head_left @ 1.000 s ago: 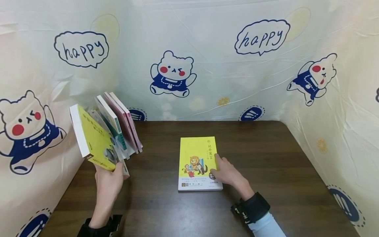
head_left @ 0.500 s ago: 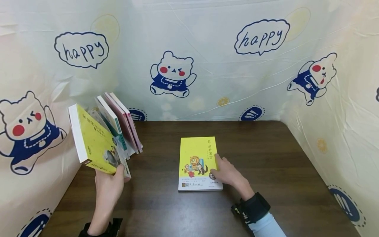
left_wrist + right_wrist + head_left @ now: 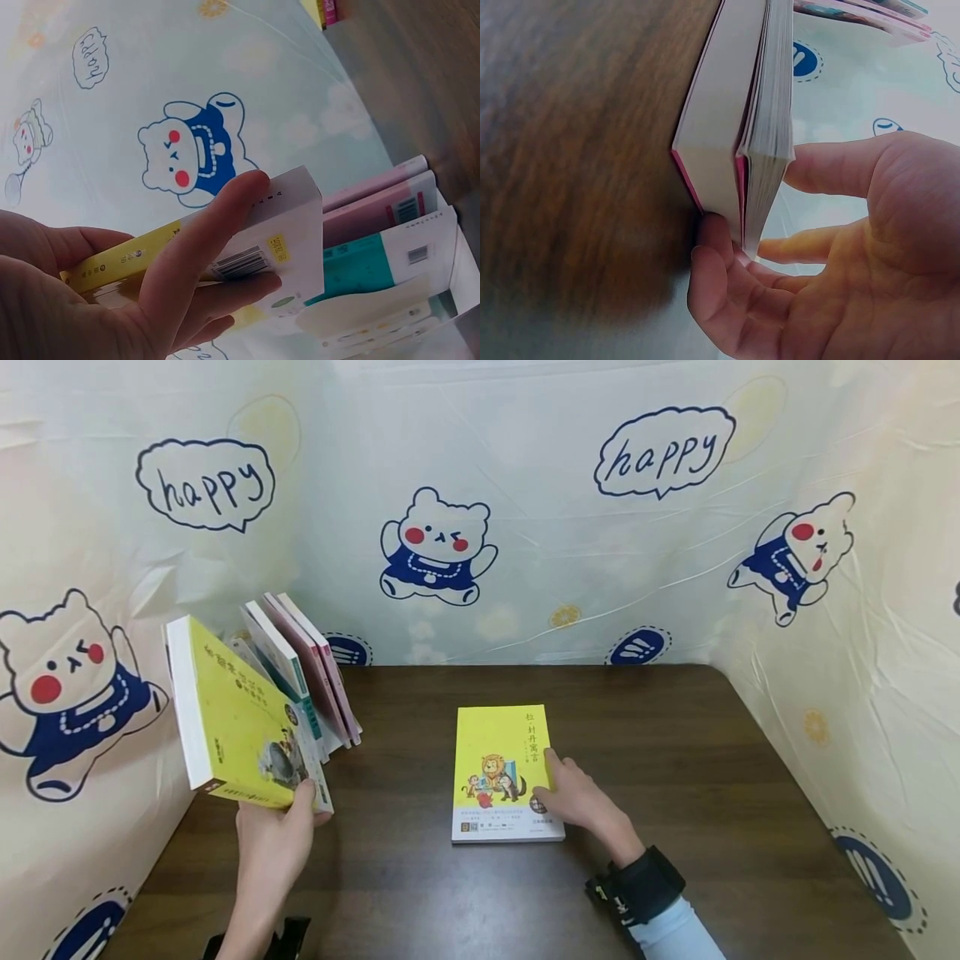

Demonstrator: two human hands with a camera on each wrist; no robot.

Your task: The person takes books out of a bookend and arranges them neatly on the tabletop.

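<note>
My left hand (image 3: 273,852) grips a thick yellow-and-white book (image 3: 247,710) by its lower corner, holding it tilted at the left of the table. In the left wrist view, the fingers (image 3: 247,292) lie across its barcode side. A second yellow book (image 3: 491,735), with a lion picture, lies flat at the table's middle. Under it in the right wrist view is a thicker pink-edged book (image 3: 720,90). My right hand (image 3: 581,797) holds this pair at the right edge, thumb on the upper cover and curled fingers low at the side.
Just behind the held book, several books lean in a row: a white-and-teal book (image 3: 281,652) and pink books (image 3: 315,668). A white holder edge (image 3: 469,274) shows beside them. Printed cloth (image 3: 540,568) walls the brown table (image 3: 652,735) at the back and sides.
My left hand has drawn the yellow-and-white book slightly left and toward me, away from the leaning row, turning its cover more into view. The right hand and the lying books stay put.
</note>
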